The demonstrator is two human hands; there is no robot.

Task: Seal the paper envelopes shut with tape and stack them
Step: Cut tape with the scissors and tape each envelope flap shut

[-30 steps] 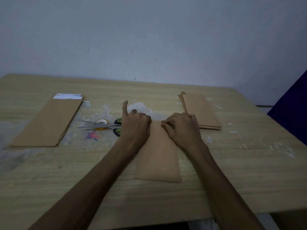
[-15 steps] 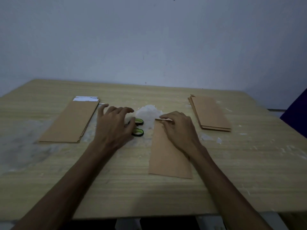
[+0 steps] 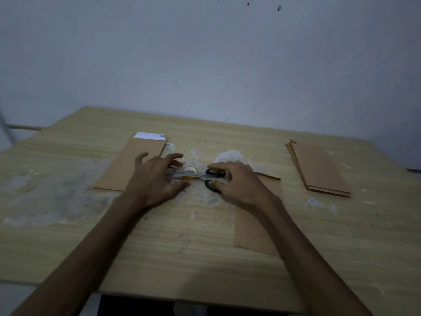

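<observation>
Both hands are over the middle of the worktop (image 3: 68, 236) now, and it all comes down to how the scissors (image 3: 200, 176) lie. Their long axis runs nine to three: blades toward nine o'clock, the black-and-green handle loops toward three. That puts the loops right under the right hand (image 3: 237, 181), whose fingertips curl down onto them, touching but, as far as I can judge, not yet threaded through. The left hand (image 3: 157, 176) hovers spread wide over the blade end, fingers splayed and holding nothing.

Look just past the blades: the tape roll (image 3: 191, 170) sits at twelve o'clock from them, between the two hands, nearer the left fingertips. So the split looks natural: left for tape, right for scissors.

The envelope in work (image 3: 252, 231) lies at five o'clock from the scissors, long axis twelve to six, its flap end up by the right wrist and partly hidden under the forearm. An envelope stack (image 3: 134, 165) rests at nine o'clock, white strips showing at its far end; another stack (image 3: 319, 169) sits well apart at three o'clock.
</observation>
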